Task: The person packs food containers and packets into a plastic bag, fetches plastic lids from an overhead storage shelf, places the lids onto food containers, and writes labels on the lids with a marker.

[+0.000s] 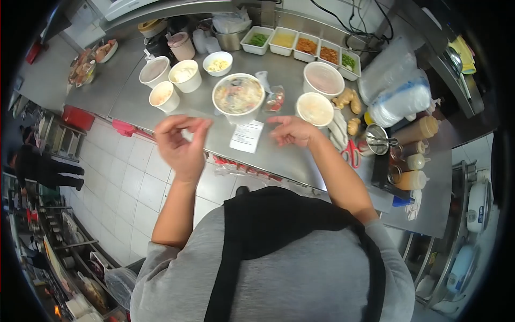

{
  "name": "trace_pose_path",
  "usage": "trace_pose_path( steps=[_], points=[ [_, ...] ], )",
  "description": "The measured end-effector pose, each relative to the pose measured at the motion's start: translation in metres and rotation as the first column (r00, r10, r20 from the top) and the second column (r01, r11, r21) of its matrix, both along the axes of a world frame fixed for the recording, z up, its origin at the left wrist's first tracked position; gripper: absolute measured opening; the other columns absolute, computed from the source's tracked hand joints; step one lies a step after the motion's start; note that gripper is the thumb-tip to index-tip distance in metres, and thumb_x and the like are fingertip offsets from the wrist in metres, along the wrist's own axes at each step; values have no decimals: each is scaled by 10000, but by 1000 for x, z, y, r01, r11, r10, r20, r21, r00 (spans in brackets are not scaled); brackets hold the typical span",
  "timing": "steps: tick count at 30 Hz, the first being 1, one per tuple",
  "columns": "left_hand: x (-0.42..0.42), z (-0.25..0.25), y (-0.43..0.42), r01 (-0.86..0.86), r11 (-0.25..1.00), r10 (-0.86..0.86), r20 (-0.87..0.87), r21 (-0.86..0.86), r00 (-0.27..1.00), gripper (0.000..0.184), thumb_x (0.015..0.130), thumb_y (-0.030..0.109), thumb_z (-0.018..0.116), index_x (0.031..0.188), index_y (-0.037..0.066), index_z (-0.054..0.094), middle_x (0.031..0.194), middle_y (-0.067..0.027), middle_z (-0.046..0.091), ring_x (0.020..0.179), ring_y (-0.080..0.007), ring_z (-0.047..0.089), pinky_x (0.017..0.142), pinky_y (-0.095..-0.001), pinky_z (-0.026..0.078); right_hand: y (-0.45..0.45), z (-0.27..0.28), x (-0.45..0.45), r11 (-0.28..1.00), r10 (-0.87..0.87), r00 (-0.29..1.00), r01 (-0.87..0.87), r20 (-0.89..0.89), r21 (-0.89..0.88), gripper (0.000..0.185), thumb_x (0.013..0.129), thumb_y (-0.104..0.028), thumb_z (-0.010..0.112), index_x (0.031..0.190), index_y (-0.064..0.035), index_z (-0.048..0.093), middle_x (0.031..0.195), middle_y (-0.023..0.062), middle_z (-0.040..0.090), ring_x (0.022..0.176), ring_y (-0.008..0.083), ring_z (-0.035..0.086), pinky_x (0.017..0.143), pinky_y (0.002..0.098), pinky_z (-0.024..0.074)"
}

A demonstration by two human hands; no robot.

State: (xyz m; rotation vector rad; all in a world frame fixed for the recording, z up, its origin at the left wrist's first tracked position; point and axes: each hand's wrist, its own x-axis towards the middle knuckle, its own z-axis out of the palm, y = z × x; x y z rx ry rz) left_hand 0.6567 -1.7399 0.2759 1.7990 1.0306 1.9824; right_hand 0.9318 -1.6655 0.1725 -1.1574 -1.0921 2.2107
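My left hand is raised at the counter's front edge, fingers curled and thumb tip close to the fingertips in a pinch. Whatever might be between the tips is too small to make out. Slightly blurred, my right hand has its index finger stretched out and no object in it. Between and beyond both hands stands a large white bowl of mixed food under what looks like a clear cover. A printed receipt lies in front of it. Beside the bowl is a small clear packet with reddish contents. Near my right hand stands a covered round tub.
White tubs stand at left, with a small bowl behind. Several trays of toppings line the back. Ginger, red scissors, a strainer and sauce bottles sit at right. Another person stands far left.
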Motion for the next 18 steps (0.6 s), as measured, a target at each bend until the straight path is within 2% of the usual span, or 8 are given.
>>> trace_pose_path(
  steps=[3,6,7,10,13,16,17,18],
  points=[
    [-2,-14,47,98,994,-97,39,-37,995,405,751,-80,712,1053,29,465,812,-82,628,743,-125,608,704,-242,490,27,5,-15,988,-149,983,143,105,63,852,745,-66,725,1443,-58,237,771,13,616,647,88,572,610,273,497],
    [-13,-23,97,145,986,-136,113,-79,984,388,752,-31,738,1055,24,501,799,-56,635,695,-82,570,650,-211,463,37,10,-31,927,-352,901,297,254,228,881,741,-56,726,1454,-66,209,740,8,607,632,84,563,591,268,494],
    [-19,-27,111,132,987,-121,110,-93,986,391,757,-25,736,1067,23,502,802,-55,636,694,-79,570,651,-209,462,36,15,-34,912,-396,888,349,235,217,809,732,-32,728,1413,-57,292,702,1,595,627,85,563,596,246,481],
    [-38,-34,130,112,986,-93,146,-127,985,397,762,-12,738,1079,22,502,797,-45,632,694,-69,569,651,-203,457,23,40,-36,822,-500,852,410,156,394,698,730,-18,725,1338,-48,384,674,-7,575,618,80,554,601,231,458],
    [-52,-44,142,133,977,-94,221,-167,971,397,762,-10,738,1080,23,503,767,-33,616,682,-67,566,640,-199,453,28,71,-21,626,-620,766,355,167,695,567,738,-32,726,1241,-44,466,655,-18,557,612,78,539,598,228,433],
    [-53,-54,148,160,964,-100,271,-210,957,379,772,-8,729,1072,24,500,733,-21,589,661,-61,552,622,-197,447,47,93,-13,607,-588,752,169,296,776,531,740,-42,724,1219,-63,497,646,-22,544,609,76,536,590,237,422],
    [-52,-58,148,166,959,-98,282,-229,955,370,777,-7,725,1068,24,499,723,-16,579,654,-58,545,616,-196,444,51,97,-17,610,-584,698,42,414,791,486,725,-52,734,1165,-80,530,631,-18,548,616,87,551,591,244,425],
    [-53,-74,151,137,938,-59,242,-319,969,347,787,-6,714,1053,26,494,722,-15,573,650,-54,538,613,-194,440,56,92,-23,651,-563,633,-56,531,757,477,721,-55,735,1152,-84,532,637,-11,563,613,91,552,589,247,426]
  ],
)
